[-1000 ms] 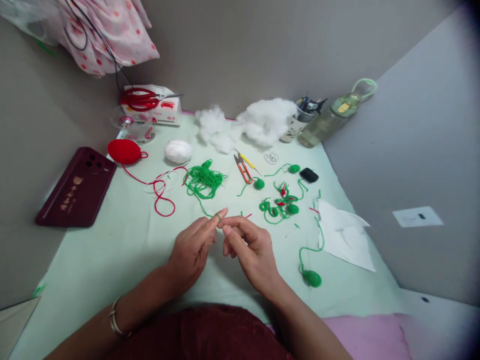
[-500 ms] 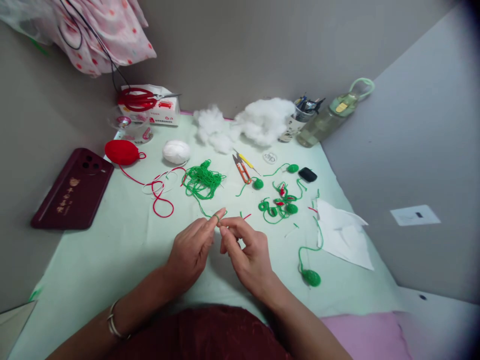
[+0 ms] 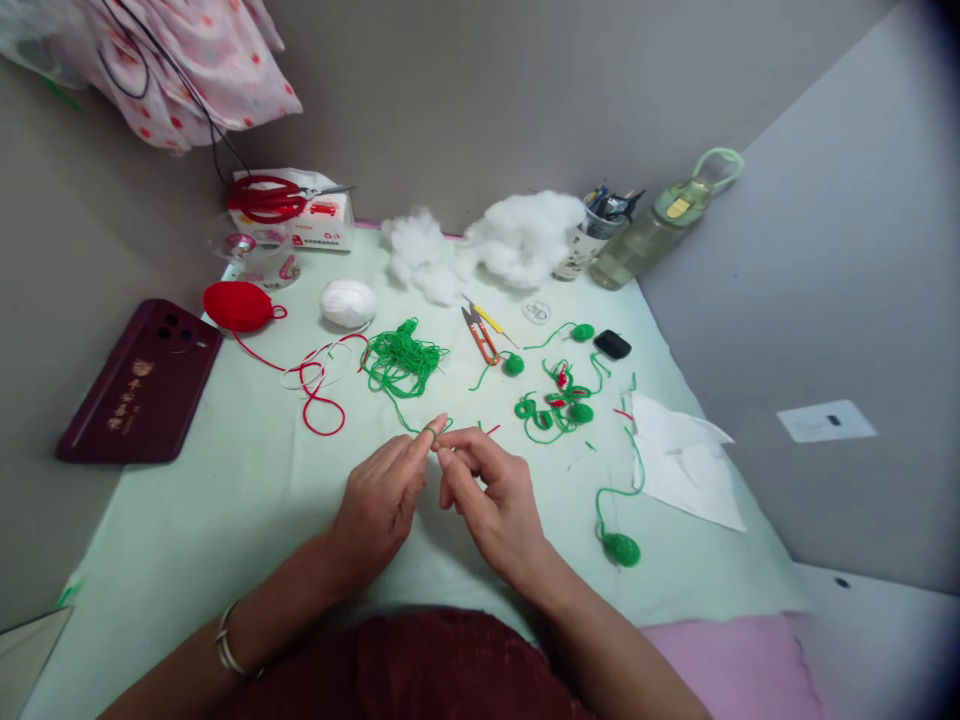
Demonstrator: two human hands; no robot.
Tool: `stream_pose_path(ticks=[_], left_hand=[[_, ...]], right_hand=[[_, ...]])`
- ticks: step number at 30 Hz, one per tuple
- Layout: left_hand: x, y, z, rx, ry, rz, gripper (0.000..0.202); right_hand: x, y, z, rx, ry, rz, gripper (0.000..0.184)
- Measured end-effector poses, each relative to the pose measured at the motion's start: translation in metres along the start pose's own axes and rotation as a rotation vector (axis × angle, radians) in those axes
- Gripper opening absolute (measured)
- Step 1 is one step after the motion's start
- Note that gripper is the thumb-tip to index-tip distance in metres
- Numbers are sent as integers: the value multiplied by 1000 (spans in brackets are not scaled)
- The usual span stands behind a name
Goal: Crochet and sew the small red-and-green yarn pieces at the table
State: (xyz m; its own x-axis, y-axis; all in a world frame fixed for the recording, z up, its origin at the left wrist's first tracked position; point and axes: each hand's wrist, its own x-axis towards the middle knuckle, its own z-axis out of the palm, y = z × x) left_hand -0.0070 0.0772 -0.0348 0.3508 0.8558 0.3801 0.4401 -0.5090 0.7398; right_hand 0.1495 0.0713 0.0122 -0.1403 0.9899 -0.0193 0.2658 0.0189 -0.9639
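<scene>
My left hand [image 3: 382, 495] and my right hand [image 3: 491, 500] meet over the middle of the pale green table [image 3: 225, 500]. A strand of green yarn [image 3: 433, 431] is looped round my left forefinger, and my right fingertips pinch it there. The strand runs back to a loose tangle of green yarn [image 3: 403, 360]. Both hands have their fingers closed on the strand.
Around lie a red yarn ball [image 3: 238, 306], a white yarn ball [image 3: 348, 302], thread snips [image 3: 480, 335], small green crocheted pieces [image 3: 559, 405], another green piece [image 3: 622, 548], white stuffing [image 3: 517, 238], paper [image 3: 686, 460], a dark red phone [image 3: 139, 385], a bottle [image 3: 660, 230] and red scissors [image 3: 266, 197].
My right hand has drawn a little nearer to me and its fingers have curled in tighter by the left forefinger. The view has shifted slightly.
</scene>
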Motion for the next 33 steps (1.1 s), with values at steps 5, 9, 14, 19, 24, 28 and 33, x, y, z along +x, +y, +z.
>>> stream_pose_path(ticks=[5, 9, 14, 19, 24, 28, 33], left_hand=[[0, 0, 0, 42, 7, 25, 47], [1, 3, -1, 61, -3, -11, 45], [1, 6, -1, 53, 4, -89, 46], [1, 6, 2, 60, 61, -12, 50], [0, 6, 2, 100, 14, -67, 48], [-1, 5, 3, 120, -10, -79, 46], [1, 3, 3, 132, -43, -81, 47]], right_hand=[[2, 0, -3, 10, -39, 17, 19], [4, 2, -7, -33, -63, 14, 19], [7, 6, -9, -20, -80, 19, 18], [7, 8, -9, -37, -69, 5, 19], [5, 9, -7, -21, -77, -1, 21], [7, 12, -8, -10, -65, 22, 21], [9, 14, -10, 77, -88, 63, 22]])
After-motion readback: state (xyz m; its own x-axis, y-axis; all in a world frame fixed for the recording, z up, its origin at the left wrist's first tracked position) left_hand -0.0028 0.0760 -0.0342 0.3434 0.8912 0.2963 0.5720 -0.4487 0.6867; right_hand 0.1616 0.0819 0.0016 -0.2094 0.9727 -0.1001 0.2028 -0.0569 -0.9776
